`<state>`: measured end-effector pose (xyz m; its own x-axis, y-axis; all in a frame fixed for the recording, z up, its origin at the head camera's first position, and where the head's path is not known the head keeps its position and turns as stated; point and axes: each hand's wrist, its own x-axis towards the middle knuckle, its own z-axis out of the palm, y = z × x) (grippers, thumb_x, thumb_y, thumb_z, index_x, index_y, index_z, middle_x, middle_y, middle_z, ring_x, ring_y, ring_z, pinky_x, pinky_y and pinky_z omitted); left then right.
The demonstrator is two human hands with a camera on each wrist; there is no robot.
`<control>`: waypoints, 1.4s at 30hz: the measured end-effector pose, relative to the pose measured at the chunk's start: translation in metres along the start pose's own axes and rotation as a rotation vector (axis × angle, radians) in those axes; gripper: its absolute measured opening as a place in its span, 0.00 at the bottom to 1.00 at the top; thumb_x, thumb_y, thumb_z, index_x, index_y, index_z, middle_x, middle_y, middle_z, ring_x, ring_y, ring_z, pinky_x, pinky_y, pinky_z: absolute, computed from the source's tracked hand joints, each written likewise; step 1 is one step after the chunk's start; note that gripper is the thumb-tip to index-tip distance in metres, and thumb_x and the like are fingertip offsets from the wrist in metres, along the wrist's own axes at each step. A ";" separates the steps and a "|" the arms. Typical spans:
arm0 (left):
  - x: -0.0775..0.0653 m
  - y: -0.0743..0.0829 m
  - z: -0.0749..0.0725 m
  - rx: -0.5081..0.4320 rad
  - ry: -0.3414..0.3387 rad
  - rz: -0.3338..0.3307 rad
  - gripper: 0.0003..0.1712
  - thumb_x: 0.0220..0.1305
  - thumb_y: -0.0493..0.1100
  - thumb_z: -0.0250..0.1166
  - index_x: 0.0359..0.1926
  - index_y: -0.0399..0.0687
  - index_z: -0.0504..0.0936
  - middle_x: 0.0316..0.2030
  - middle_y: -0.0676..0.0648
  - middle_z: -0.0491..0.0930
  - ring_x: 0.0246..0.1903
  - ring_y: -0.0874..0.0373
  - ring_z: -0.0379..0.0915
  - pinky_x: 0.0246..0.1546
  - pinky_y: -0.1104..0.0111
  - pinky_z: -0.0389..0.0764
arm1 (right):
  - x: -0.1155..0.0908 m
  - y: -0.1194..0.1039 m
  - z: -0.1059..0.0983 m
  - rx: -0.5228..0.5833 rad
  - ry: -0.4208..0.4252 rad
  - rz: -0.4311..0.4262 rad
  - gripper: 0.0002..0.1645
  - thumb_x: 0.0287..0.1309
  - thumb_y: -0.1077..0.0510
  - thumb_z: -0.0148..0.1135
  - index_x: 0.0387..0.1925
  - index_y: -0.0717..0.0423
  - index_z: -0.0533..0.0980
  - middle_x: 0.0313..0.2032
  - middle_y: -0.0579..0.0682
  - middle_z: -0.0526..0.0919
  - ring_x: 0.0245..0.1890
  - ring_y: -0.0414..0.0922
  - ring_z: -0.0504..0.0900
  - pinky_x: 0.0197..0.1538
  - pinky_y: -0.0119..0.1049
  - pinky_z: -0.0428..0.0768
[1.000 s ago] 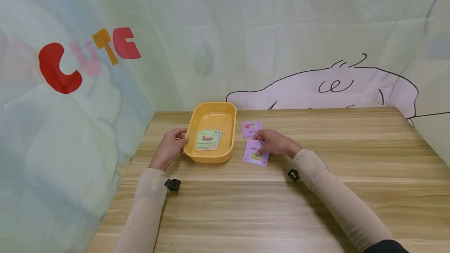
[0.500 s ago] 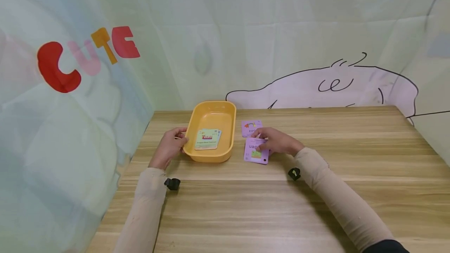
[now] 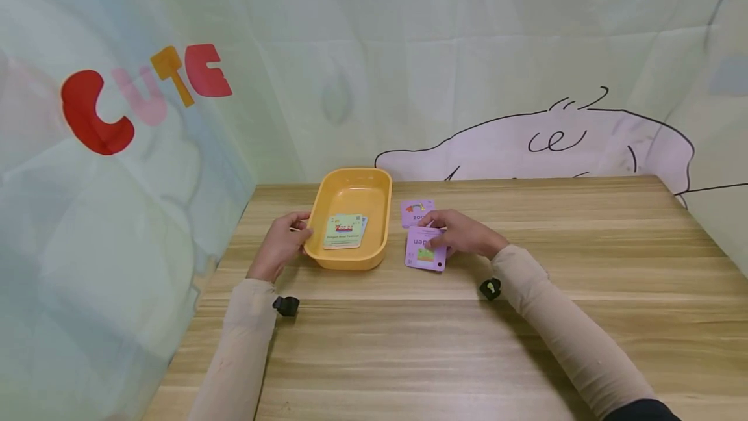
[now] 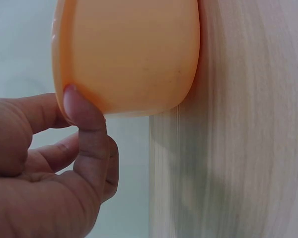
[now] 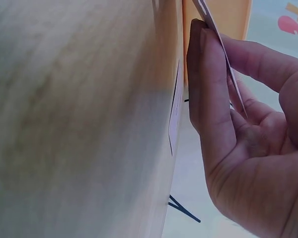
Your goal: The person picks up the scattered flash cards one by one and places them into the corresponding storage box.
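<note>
My left hand (image 3: 282, 245) pinches the left rim of a yellow plastic tray (image 3: 382, 213), thumb and fingers on either side of the rim in the left wrist view (image 4: 82, 109). Inside the tray lies a small stack of cards, a pale green flash card (image 3: 345, 234) on top. My right hand (image 3: 467, 234) pinches a purple flash card (image 3: 416, 253) printed with upside-down lettering and a green picture. In the right wrist view that held card (image 5: 227, 64) is edge-on between thumb and fingers, raised off the table. Another purple flash card (image 3: 413, 213) lies flat just behind it.
The wooden table (image 3: 374, 356) runs back to a printed cloth backdrop (image 3: 327, 70), which also hangs along the left side. A small black wrist device (image 3: 286, 306) sits by the left sleeve, and another black device (image 3: 490, 288) by the right.
The right hand has drawn the held purple card slightly upward and straightened it a little. The left hand, the tray and the cards in it have stayed put.
</note>
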<state>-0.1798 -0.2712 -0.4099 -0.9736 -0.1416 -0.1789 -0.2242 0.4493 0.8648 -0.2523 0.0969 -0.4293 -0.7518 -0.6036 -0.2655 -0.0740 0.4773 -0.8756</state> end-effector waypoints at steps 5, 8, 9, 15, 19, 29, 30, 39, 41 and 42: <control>0.001 0.000 0.000 0.001 0.000 0.001 0.24 0.75 0.36 0.54 0.69 0.39 0.70 0.48 0.41 0.68 0.37 0.52 0.70 0.36 0.62 0.82 | 0.000 0.000 -0.002 0.007 0.008 0.002 0.23 0.63 0.65 0.67 0.59 0.57 0.76 0.51 0.58 0.78 0.41 0.48 0.85 0.39 0.42 0.87; 0.001 -0.001 0.000 0.003 -0.004 -0.001 0.24 0.76 0.36 0.54 0.69 0.39 0.70 0.48 0.41 0.68 0.37 0.52 0.70 0.36 0.63 0.82 | -0.002 -0.001 -0.003 0.020 0.005 0.006 0.22 0.62 0.66 0.67 0.58 0.58 0.76 0.52 0.58 0.78 0.40 0.48 0.85 0.38 0.42 0.86; 0.002 -0.001 0.000 0.002 -0.005 -0.002 0.24 0.76 0.36 0.55 0.69 0.38 0.70 0.48 0.41 0.68 0.37 0.52 0.70 0.36 0.63 0.82 | -0.002 -0.001 -0.004 0.023 0.002 0.005 0.22 0.63 0.66 0.67 0.57 0.59 0.76 0.52 0.59 0.79 0.40 0.48 0.85 0.38 0.42 0.86; 0.000 0.001 0.000 -0.005 -0.008 -0.008 0.24 0.76 0.36 0.54 0.69 0.38 0.70 0.48 0.41 0.68 0.37 0.53 0.70 0.35 0.64 0.81 | -0.006 -0.005 -0.005 0.027 0.002 -0.005 0.21 0.62 0.66 0.67 0.56 0.60 0.75 0.50 0.60 0.79 0.38 0.48 0.84 0.37 0.41 0.86; 0.000 0.001 0.001 -0.007 -0.008 -0.012 0.24 0.76 0.36 0.54 0.69 0.38 0.70 0.49 0.41 0.68 0.38 0.52 0.71 0.34 0.66 0.81 | -0.008 -0.006 -0.005 0.027 0.013 0.003 0.20 0.62 0.66 0.66 0.56 0.59 0.75 0.50 0.60 0.78 0.38 0.49 0.85 0.38 0.42 0.86; -0.002 0.003 0.001 -0.007 0.002 -0.014 0.24 0.76 0.35 0.54 0.69 0.37 0.69 0.49 0.40 0.69 0.38 0.51 0.71 0.31 0.70 0.79 | -0.011 -0.009 -0.005 0.054 0.039 -0.012 0.20 0.62 0.68 0.64 0.55 0.61 0.73 0.52 0.61 0.77 0.41 0.49 0.83 0.38 0.42 0.86; -0.002 0.003 0.001 -0.005 0.002 -0.016 0.24 0.76 0.36 0.54 0.69 0.37 0.69 0.49 0.41 0.69 0.38 0.51 0.71 0.31 0.70 0.79 | -0.011 -0.009 -0.005 0.058 0.038 -0.017 0.20 0.62 0.68 0.64 0.55 0.61 0.72 0.52 0.61 0.77 0.41 0.49 0.83 0.38 0.42 0.86; -0.001 0.001 0.001 -0.011 -0.002 -0.003 0.24 0.76 0.36 0.54 0.69 0.37 0.70 0.48 0.41 0.68 0.38 0.50 0.70 0.31 0.70 0.79 | -0.013 -0.013 -0.004 0.087 0.045 -0.037 0.18 0.62 0.69 0.64 0.53 0.60 0.73 0.50 0.61 0.78 0.40 0.49 0.84 0.36 0.43 0.87; -0.001 0.001 0.001 -0.013 -0.002 0.001 0.24 0.76 0.36 0.54 0.69 0.37 0.70 0.48 0.41 0.68 0.38 0.51 0.70 0.31 0.70 0.79 | -0.013 -0.013 -0.004 0.084 0.051 -0.039 0.18 0.62 0.69 0.64 0.53 0.59 0.73 0.50 0.61 0.78 0.40 0.49 0.84 0.37 0.43 0.87; -0.001 0.002 0.001 -0.015 -0.001 0.000 0.24 0.75 0.36 0.54 0.69 0.37 0.70 0.48 0.41 0.68 0.38 0.51 0.70 0.31 0.70 0.79 | -0.013 -0.014 -0.004 0.081 0.053 -0.041 0.19 0.62 0.69 0.64 0.54 0.60 0.73 0.50 0.61 0.78 0.41 0.49 0.84 0.37 0.43 0.87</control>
<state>-0.1790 -0.2699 -0.4086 -0.9737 -0.1406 -0.1794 -0.2236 0.4364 0.8716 -0.2442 0.1012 -0.4120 -0.7828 -0.5862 -0.2090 -0.0535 0.3980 -0.9158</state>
